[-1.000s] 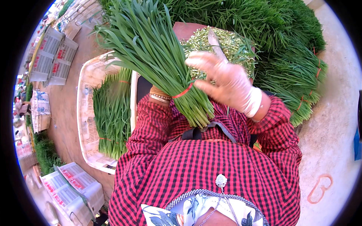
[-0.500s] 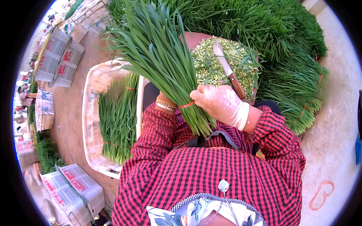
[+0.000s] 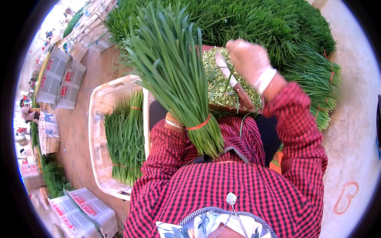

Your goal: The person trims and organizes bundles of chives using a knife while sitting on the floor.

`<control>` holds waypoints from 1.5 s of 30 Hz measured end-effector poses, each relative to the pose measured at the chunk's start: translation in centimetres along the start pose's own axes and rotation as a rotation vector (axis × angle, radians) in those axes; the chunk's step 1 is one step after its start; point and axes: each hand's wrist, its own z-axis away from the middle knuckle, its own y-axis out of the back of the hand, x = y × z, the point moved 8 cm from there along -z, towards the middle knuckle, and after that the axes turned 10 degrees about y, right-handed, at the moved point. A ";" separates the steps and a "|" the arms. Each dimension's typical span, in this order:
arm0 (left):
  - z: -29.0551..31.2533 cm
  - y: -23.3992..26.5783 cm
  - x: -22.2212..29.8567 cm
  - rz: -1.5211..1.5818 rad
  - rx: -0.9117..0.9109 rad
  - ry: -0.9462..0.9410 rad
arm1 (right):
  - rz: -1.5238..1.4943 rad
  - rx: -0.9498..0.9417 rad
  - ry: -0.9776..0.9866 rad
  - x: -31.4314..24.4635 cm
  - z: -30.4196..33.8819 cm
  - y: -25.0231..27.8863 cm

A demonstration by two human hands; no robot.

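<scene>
A thick bunch of garlic chives [image 3: 170, 75], tied with an orange-red band [image 3: 199, 122], lies slanted across my lap with its cut stems toward me. My left hand [image 3: 172, 118] is closed around it from beneath; the leaves hide most of the fingers. Raised over the far right side of the board is my right hand [image 3: 251, 59], gloved in white, its fingers smeared by motion. Below and left of that hand, a knife [image 3: 228, 69] with a wooden handle rests on chopped stem pieces [image 3: 212, 83] covering the reddish board [image 3: 226, 109].
At my left stands a white plastic crate [image 3: 95, 135] with banded chive bunches [image 3: 125, 139]. A large heap of chives [image 3: 254, 20] fills the far side, with tied bunches [image 3: 327, 91] at its right. White crates [image 3: 59, 79] stand farther left, and a person [image 3: 27, 111] sits beyond.
My right hand has left the banded part of the bunch and risen away to the far right. The bunch stays in my left hand, slightly more upright and nearer me.
</scene>
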 end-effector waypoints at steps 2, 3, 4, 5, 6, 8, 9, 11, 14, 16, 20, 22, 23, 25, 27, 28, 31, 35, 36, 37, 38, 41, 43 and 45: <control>-0.5 -0.4 -0.3 -0.020 -0.006 0.016 | -0.136 0.134 -0.038 2.3 -0.8 2.7; -0.6 -0.5 -0.4 -0.033 -0.010 0.021 | -0.211 0.239 -0.005 1.6 -1.4 4.1; -0.5 -0.8 -0.2 -0.052 -0.003 0.028 | -0.298 0.348 0.030 1.0 -1.9 5.8; -0.7 -0.9 -0.5 -0.056 -0.005 0.033 | -0.360 0.293 0.037 0.3 -3.0 6.1; -0.7 -1.0 -0.5 -0.069 -0.005 0.038 | -0.349 0.280 0.064 -0.6 -3.7 6.2; -0.6 -1.4 -0.5 -0.096 -0.002 0.047 | -0.346 0.254 0.087 -1.8 -4.9 6.0; -0.8 -1.6 -0.8 -0.107 -0.006 0.057 | -0.342 0.232 0.079 -1.9 -5.2 5.4; -0.5 -1.7 -0.8 -0.126 0.002 0.062 | -0.392 0.226 0.109 -2.4 -5.9 5.1; -0.5 -1.7 -0.9 -0.143 0.004 0.064 | -0.336 0.203 0.162 -2.9 -6.2 4.6; -0.3 -1.7 -0.7 -0.158 0.014 0.056 | -0.218 0.203 0.127 -2.8 -6.2 4.3; -0.4 -2.0 -0.1 -0.209 0.023 0.042 | -0.053 0.257 -0.028 2.4 -5.6 1.9; -0.3 -1.9 0.9 -0.272 0.042 0.014 | -0.107 0.269 -0.240 7.4 -4.1 1.3; 0.0 -1.8 1.8 -0.335 0.065 -0.014 | -0.256 0.258 -0.368 9.2 -3.1 1.9; -0.2 -1.6 3.0 -0.471 0.099 -0.056 | -0.382 0.033 -0.383 9.5 -0.6 0.1; 0.1 -1.9 5.0 -0.499 0.162 -0.090 | -0.446 -0.050 -0.194 5.1 1.6 -2.2; 0.3 -2.1 5.9 -0.442 0.204 -0.099 | -0.641 -0.149 -0.122 2.3 2.7 -3.5; -1.5 -3.4 6.5 -0.258 0.297 -0.082 | -0.943 -0.029 0.018 -4.8 4.9 -4.7; -1.8 -5.5 6.1 -0.811 0.436 -0.167 | -1.350 0.266 -0.458 -4.1 1.4 -2.4; -1.7 -6.0 5.4 -0.689 0.447 -0.149 | -1.503 0.356 -0.700 -2.4 2.0 -5.3; -1.6 -6.4 4.9 -0.565 0.457 -0.134 | -1.656 0.631 -0.690 -0.4 1.9 -6.3; -1.1 -5.9 5.1 -0.476 0.536 -0.103 | -1.669 0.714 -0.720 1.4 2.5 -7.4; -0.8 -5.9 5.6 -0.191 0.527 -0.076 | -1.902 0.974 -0.759 2.3 5.2 -5.5; -0.8 -4.6 5.3 -0.101 0.503 -0.036 | -1.831 0.900 -0.771 3.9 7.2 -5.7; -0.5 -4.3 4.9 -0.083 0.493 -0.023 | -1.824 0.849 -0.750 4.4 8.5 -6.0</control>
